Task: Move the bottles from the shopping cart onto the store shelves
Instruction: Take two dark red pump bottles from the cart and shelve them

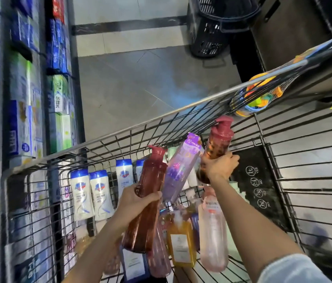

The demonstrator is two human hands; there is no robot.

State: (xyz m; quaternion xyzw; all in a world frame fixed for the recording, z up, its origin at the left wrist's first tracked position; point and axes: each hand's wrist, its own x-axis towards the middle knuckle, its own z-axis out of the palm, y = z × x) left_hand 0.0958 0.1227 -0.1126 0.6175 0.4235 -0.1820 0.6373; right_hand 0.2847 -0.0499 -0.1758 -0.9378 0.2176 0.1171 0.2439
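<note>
Nearest the camera, two forearms are reaching into the wire cart (181, 111) from the bottom edge. The left hand (135, 203) is gripping a dark red bottle (147, 201) around its middle, fingers curled over it; the bottle is tilting with its pump cap toward 12 o'clock and its base toward 6 o'clock, below the hand. The right hand (219, 166) is clasping a second red bottle (218, 144) near its base, so most of that bottle is sticking up at 12 o'clock from the hand, its cap near the cart's far rim.

Between the two hands a purple bottle (179, 168) is leaning, its top toward 1 o'clock; which hand is bearing it, I cannot tell. Below the hands, in the cart, a pink bottle (213, 231), an amber bottle (180, 244) and other bottles are lying in a heap. At 9 o'clock from the left hand, white bottles (91, 195) with blue caps are standing upright by the cart's left wall.

Farther off, a mesh bag of toys (259, 92) is hanging at the cart's far right corner. Shelves (26, 78) of boxed goods are running along the left, blurred. Beyond, on the floor (140, 78), dark baskets (212, 27) are standing at 12 o'clock.
</note>
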